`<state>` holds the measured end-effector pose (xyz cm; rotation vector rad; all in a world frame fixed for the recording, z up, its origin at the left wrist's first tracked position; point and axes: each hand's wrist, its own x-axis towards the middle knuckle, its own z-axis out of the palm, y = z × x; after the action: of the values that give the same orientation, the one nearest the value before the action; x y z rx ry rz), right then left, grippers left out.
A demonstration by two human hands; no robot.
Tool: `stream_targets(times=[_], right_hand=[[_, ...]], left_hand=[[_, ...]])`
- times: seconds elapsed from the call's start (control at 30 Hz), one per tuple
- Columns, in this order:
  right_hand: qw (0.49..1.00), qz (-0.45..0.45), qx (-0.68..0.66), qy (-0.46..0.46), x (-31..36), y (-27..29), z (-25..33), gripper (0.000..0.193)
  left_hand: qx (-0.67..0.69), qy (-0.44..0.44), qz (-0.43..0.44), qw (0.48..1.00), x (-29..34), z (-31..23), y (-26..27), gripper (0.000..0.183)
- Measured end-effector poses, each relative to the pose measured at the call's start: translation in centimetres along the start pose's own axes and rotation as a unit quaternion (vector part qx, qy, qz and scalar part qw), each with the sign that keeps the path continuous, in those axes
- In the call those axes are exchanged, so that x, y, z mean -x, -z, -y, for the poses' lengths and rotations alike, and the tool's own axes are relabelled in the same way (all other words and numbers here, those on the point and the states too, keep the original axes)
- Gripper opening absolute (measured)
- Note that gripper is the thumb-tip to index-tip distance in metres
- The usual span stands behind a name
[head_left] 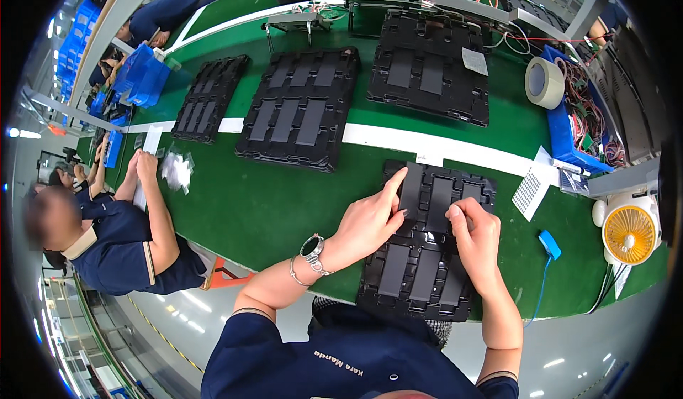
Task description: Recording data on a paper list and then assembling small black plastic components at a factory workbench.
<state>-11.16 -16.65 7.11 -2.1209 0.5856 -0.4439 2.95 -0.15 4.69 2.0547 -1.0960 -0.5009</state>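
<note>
In front of me a black moulded tray (370, 301) lies at the table's near edge, with flat dark rectangular pieces in two rows of slots. My left hand (366, 227) is at the tray's far left slot, index finger and thumb spread along the left edge of a dark rectangular piece (410, 191). Over the far row, my right hand (475, 234) is closed, its thumb and index finger pinched together at the right edge of the middle piece (440, 203). Whatever sits between those fingertips is too small or hidden to make out.
More black trays (295, 107) stand across the green table (220, 207). To the right are a tape roll (545, 83), a blue bin of wires (569, 143), a perforated white sheet (531, 191) and a yellow-and-white fan (629, 235). A co-worker (121, 242) sits at left.
</note>
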Motion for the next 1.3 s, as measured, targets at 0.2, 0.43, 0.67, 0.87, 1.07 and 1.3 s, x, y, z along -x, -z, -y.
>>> stream_targets(times=[0.2, 0.43, 0.67, 0.87, 1.07, 1.3], right_hand=[[0.998, -0.057, -0.015, -0.012, -0.5, 1.0, -0.4, 0.018], [0.997, -0.067, -0.007, -0.030, -0.8, 1.8, -1.3, 0.017], [0.997, -0.052, 0.049, 0.004, -0.4, 1.2, -1.3, 0.018], [0.998, -0.026, 0.055, 0.030, -0.1, 0.1, -1.6, 0.016], [0.994, 0.090, -0.054, -0.006, 0.9, -0.6, -0.6, 0.014], [0.979, 0.180, -0.093, -0.005, 1.8, -1.0, 0.8, 0.013]], left_hand=[[-0.155, -0.142, -0.051, 0.976, -0.1, -0.3, -0.2, 0.045], [-0.212, -0.144, -0.011, 0.967, -0.5, -0.1, 0.5, 0.044], [-0.216, -0.158, 0.064, 0.961, -0.8, 0.1, 1.5, 0.047], [-0.201, -0.173, 0.083, 0.961, -0.2, 0.3, 1.2, 0.048], [-0.091, -0.145, -0.010, 0.985, 0.0, -0.6, -0.2, 0.045], [0.364, 0.056, 0.120, 0.922, 1.0, 0.1, -0.4, 0.028]])
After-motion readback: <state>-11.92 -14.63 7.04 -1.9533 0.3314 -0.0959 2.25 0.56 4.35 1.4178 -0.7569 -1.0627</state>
